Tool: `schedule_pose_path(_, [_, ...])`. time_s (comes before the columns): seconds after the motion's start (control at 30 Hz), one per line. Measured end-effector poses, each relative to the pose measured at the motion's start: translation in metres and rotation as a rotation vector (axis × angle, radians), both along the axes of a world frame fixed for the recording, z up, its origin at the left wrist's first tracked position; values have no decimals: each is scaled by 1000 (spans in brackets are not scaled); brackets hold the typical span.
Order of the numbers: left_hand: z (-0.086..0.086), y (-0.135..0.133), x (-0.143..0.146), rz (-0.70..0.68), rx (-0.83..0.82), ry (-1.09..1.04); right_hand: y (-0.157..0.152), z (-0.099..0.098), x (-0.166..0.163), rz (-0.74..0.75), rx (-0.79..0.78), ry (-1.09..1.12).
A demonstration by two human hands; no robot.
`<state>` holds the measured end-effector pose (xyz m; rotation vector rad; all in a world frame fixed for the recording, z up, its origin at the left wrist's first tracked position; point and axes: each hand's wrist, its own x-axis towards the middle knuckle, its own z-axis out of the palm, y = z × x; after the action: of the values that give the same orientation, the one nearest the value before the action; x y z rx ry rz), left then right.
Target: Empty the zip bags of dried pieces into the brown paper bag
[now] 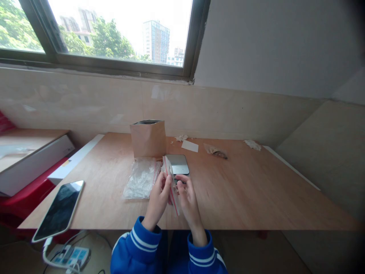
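Note:
A small clear zip-lock bag (172, 196) with a red stripe along its edge is pinched in my left hand (158, 196), thumb against fingers. The bag hangs tilted between both hands. My right hand (188, 199) is just to its right, fingers apart and slightly curled; whether a fingertip touches the bag I cannot tell. A larger clear bag (138, 180) of thin plastic pieces lies left of my left hand. Beyond my fingers is a flat scale (179, 164) with a silvery plate, its near part hidden by my right hand.
An open brown paper pouch (148, 140) stands at the back. Further right lie a white card (189, 146), a small filled clear bag (216, 151) and whitish scraps (252, 145). A phone (60, 209) with a cable is at the table's left edge, above a power strip (71, 255).

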<state>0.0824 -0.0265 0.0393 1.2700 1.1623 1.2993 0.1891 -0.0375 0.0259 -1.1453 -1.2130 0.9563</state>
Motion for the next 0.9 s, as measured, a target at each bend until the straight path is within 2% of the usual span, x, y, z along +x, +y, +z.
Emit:
schedule_pose_path(0.07, [1,-1,1,10,-13,-41,-4,4,-8,147,-50,70])
schedule_pose_path(0.13, [1,-2,1,1,-11,-50,-6,6,-12,182,-66,111])
schedule_pose_path(0.33, [-1,-4,1,-70,-49,-46,-4,2,-9,167,-53,147])
schedule_pose_path(0.6, [-3,-3,-1,-73,-5,36,-3,2,-6,202,-55,162])
schedule_pose_path(0.9, [-11,3,-5,-184,0,43,0,-2,-1,185,-54,173])
